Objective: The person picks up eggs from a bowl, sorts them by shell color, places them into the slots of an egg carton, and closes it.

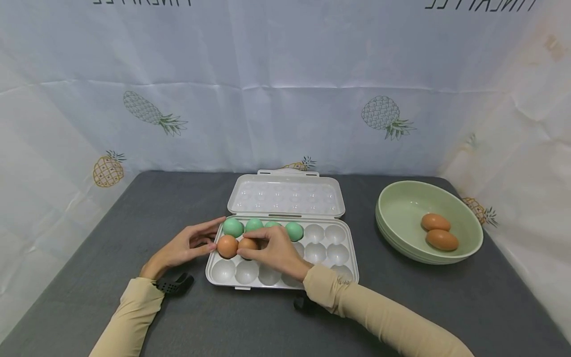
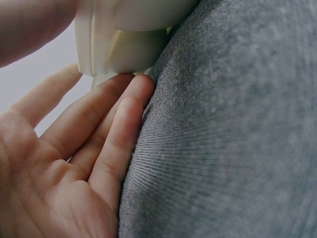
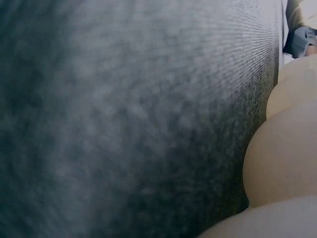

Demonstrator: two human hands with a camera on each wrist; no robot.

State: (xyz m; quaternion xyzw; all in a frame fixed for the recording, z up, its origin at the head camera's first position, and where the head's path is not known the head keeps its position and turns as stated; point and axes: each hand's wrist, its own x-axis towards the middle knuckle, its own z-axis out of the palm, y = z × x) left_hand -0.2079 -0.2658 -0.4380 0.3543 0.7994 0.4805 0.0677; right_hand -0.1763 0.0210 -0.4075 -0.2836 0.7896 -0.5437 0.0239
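A white egg box (image 1: pixel 352 258) lies with its lid (image 1: pixel 286 196) folded back. Several green eggs (image 1: pixel 294 231) fill the left part of its back row. One brown egg (image 1: pixel 227 246) sits in the leftmost cup of the middle row. Beside it, my right hand (image 1: pixel 278 250) pinches a second brown egg (image 1: pixel 247 244) between thumb and fingers, at the neighbouring cup. My left hand (image 1: pixel 189 244) is at the box's left edge, fingers fairly straight; the left wrist view shows its fingertips (image 2: pixel 143 84) against the box's side (image 2: pixel 86 44), low by the cloth.
Two brown eggs (image 1: pixel 441 240) lie in a pale green bowl (image 1: pixel 397 208) at the right, which appears stacked on another. Dark grey cloth (image 1: pixel 178 317) covers the table. A pineapple-print curtain (image 1: pixel 267 119) hangs behind. The right wrist view shows mostly cloth and the box's rounded cups (image 3: pixel 287 153).
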